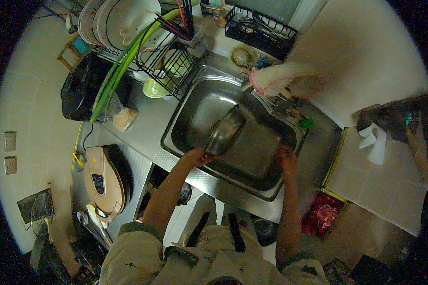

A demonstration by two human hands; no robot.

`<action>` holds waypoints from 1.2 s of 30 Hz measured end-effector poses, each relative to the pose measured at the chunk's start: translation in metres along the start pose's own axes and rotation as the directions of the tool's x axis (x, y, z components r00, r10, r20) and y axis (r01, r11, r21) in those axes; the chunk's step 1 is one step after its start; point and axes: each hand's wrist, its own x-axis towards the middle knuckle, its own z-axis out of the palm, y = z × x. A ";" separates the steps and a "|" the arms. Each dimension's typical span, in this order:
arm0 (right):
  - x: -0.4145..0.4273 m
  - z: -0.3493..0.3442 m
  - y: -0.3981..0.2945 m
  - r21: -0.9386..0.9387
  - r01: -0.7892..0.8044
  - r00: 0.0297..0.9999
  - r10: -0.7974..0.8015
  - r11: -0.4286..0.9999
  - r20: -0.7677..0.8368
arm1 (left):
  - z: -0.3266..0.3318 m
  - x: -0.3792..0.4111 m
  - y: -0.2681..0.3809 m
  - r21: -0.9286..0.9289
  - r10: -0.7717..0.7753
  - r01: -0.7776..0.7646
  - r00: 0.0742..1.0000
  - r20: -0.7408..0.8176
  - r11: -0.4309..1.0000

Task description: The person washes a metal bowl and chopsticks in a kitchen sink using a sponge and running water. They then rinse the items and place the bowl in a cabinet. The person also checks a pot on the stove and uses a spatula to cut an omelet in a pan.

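My left hand (199, 157) grips the lower rim of a metal bowl (226, 130), tilted on its side over the stainless steel sink basin (256, 149). My right hand (287, 154) is at the right side of the basin, dark and blurred; whether its fingers hold anything cannot be told. A faucet with a pale cloth (271, 80) hanging on or beside it stands at the sink's upper right edge.
A black dish rack (167, 67) with green bowls (156, 87), plates and green onions (119, 73) stands upper left. A beige electric cooking appliance (105, 181) sits left. A black utensil basket (260, 32) is behind the sink, a green object (306, 123) right of it.
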 end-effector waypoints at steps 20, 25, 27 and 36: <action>0.236 -0.029 -0.052 -0.874 0.281 0.867 -0.495 0.397 0.054 | 0.045 -0.084 0.160 0.998 0.680 0.000 0.731 -0.047 0.070; 0.280 -0.062 -0.045 -0.977 0.196 0.896 -0.390 -0.083 0.213 | 0.050 -0.041 0.180 0.977 0.747 -0.113 0.630 0.211 -0.181; 0.273 -0.048 -0.048 -0.990 0.127 0.951 -0.278 -0.058 0.138 | 0.049 -0.031 0.188 0.984 0.678 -0.035 0.720 0.148 -0.177; 0.159 -0.010 0.036 -0.522 0.087 0.981 -0.163 0.849 -0.101 | 0.039 -0.006 0.203 0.984 0.714 0.036 0.692 0.103 -0.176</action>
